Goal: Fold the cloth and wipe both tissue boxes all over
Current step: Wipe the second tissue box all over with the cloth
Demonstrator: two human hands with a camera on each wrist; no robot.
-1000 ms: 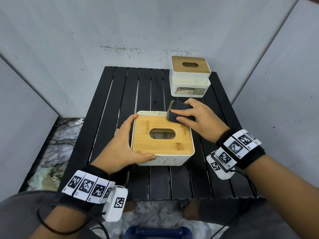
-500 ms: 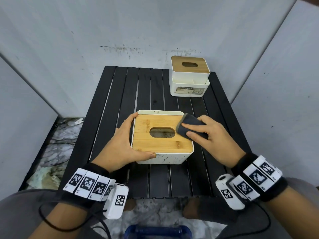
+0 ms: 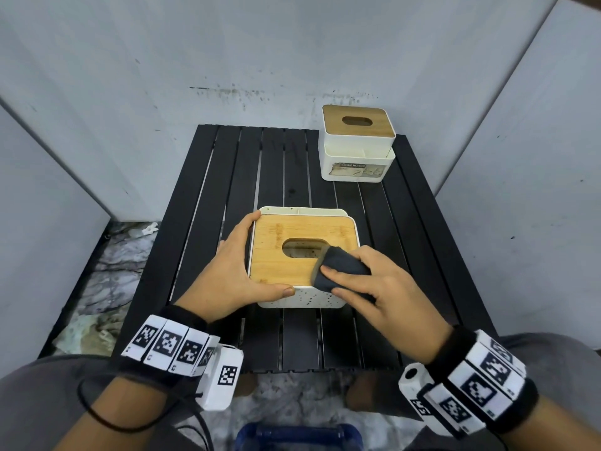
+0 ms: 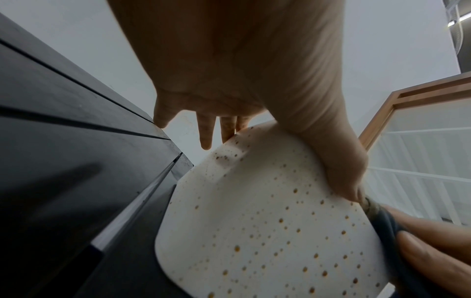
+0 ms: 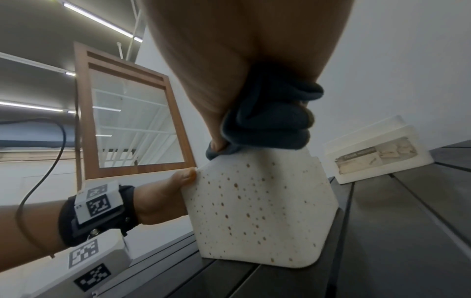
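Observation:
A white speckled tissue box (image 3: pixel 302 299) (image 4: pixel 267 231) (image 5: pixel 260 213) with a bamboo lid (image 3: pixel 279 252) stands near the front middle of the black slatted table (image 3: pixel 208 203). My left hand (image 3: pixel 234 271) (image 4: pixel 242 70) grips its left side, thumb along the front edge, fingers along the left wall. My right hand (image 3: pixel 374 288) holds a folded dark grey cloth (image 3: pixel 341 268) (image 5: pixel 270 119) (image 4: pixel 387 225) pressed on the lid's front right corner, next to the oval slot. A second white tissue box (image 3: pixel 357 148) (image 5: pixel 377 153), also bamboo-topped, stands at the table's far right.
Grey walls close in the table behind and on both sides. A marbled floor (image 3: pixel 107 265) shows at the left and in front. A blue object (image 3: pixel 299 436) sits below the table's front edge. The table's left half and far middle carry nothing.
My right hand has slid the cloth from the lid's far right corner along the right edge to its front right corner. The left hand and the box have stayed put.

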